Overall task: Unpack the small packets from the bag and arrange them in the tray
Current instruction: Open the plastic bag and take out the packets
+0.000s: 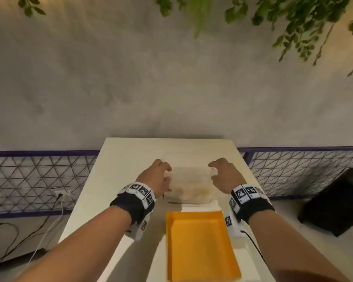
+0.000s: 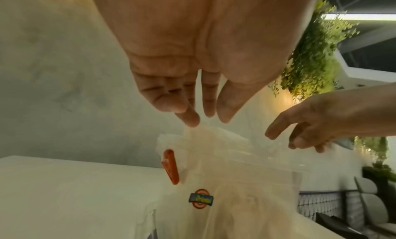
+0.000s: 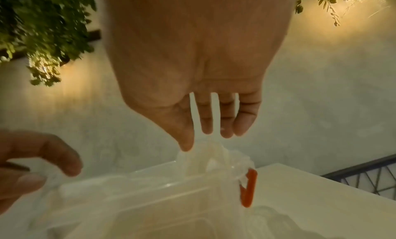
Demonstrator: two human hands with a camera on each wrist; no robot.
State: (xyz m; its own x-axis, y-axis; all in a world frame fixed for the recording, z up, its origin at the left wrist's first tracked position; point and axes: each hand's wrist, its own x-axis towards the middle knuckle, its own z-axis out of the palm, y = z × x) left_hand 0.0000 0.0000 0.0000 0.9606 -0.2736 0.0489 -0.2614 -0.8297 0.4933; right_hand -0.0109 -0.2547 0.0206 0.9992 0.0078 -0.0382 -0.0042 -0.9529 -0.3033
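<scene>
Clear zip bag (image 1: 189,185) top is pinched by left hand (image 1: 158,176) and right hand (image 1: 222,176), on table (image 1: 118,159) behind orange tray (image 1: 200,245). Mouth should be pulled apart evenly; packets stay inside.

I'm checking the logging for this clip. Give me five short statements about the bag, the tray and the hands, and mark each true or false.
1. The orange tray holds no packets yet. True.
2. The clear plastic bag lies inside the tray. False: it sits on the white table, beyond the tray's far edge.
3. Both hands are at the bag's top edge, the left hand on one side and the right hand on the other. True.
4. The bag's slider is blue. False: it is orange-red.
5. The left hand is holding a small packet. False: no packet is out of the bag.
</scene>
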